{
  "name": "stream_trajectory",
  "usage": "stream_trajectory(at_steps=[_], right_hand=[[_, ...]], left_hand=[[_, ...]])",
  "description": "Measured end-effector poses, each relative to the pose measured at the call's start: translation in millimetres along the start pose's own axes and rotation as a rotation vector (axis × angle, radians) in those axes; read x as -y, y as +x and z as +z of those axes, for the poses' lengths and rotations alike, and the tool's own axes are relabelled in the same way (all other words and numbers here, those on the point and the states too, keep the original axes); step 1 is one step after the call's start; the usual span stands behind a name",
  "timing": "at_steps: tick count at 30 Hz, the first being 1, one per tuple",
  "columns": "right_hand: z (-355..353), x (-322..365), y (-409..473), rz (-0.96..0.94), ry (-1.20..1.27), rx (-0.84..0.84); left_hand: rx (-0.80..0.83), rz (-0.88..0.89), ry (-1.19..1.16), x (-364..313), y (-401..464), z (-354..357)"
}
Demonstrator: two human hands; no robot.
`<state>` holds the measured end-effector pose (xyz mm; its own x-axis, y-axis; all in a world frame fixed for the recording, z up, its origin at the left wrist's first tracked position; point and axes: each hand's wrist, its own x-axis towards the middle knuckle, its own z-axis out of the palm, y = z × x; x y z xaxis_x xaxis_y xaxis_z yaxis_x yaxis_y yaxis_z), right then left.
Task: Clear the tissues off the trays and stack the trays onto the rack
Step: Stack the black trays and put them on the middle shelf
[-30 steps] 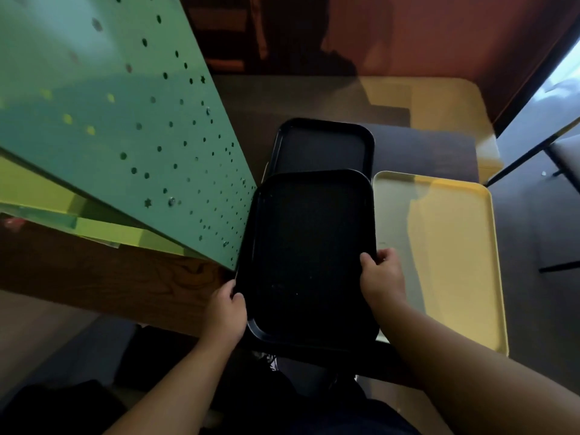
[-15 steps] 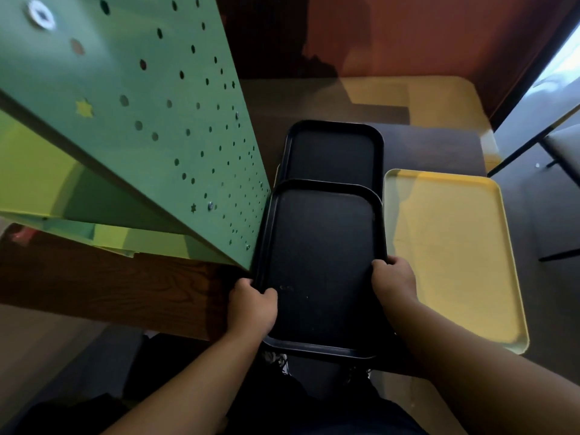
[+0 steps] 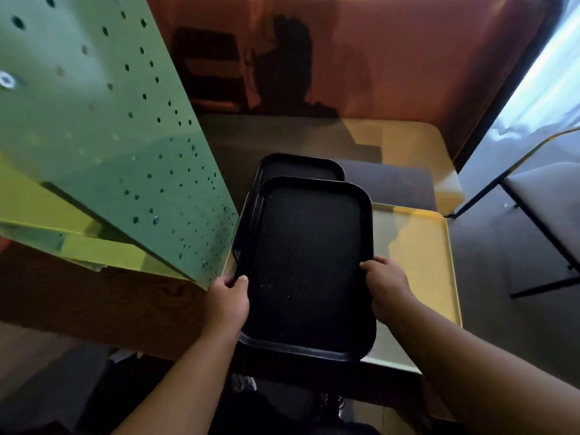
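Observation:
A black tray (image 3: 307, 262) is held over the table's near edge, its far end lying across a second black tray (image 3: 301, 167). My left hand (image 3: 229, 302) grips its left rim. My right hand (image 3: 387, 287) grips its right rim. To the right lies a yellow tray (image 3: 417, 262), partly under the held tray's corner. No tissues show on any tray. The green perforated rack panel (image 3: 119, 136) rises at the left, touching or nearly touching the held tray's left side.
A yellow shelf (image 3: 103, 252) of the rack juts out below the panel. The dark wooden table (image 3: 392, 186) runs back to a yellow bench (image 3: 401, 136) against a red wall. A grey chair (image 3: 546, 208) stands at the right.
The held black tray has been drawn toward me and lifted, covering more of the far black tray. My left hand has shifted its grip along the left rim.

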<state>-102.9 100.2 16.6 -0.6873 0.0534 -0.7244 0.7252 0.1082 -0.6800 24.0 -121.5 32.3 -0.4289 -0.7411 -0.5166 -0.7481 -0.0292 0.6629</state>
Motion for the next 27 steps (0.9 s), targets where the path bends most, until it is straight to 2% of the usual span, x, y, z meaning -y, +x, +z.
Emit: stream_trajectory(at_steps=[5, 11, 20, 27], right_hand=[[19, 29, 12, -0.049, -0.081, -0.059], [60, 58, 40, -0.084, -0.11, -0.092], [91, 78, 98, -0.138, -0.161, -0.191], [96, 59, 110, -0.05, -0.282, -0.241]], left_hand=[[0.09, 0.012, 0.194, -32, 19, 6], [-0.04, 0.021, 0.184, -61, 53, 24], [-0.053, 0.067, 0.275, -65, 101, 63], [-0.024, 0.023, 0.482, -66, 107, 74]])
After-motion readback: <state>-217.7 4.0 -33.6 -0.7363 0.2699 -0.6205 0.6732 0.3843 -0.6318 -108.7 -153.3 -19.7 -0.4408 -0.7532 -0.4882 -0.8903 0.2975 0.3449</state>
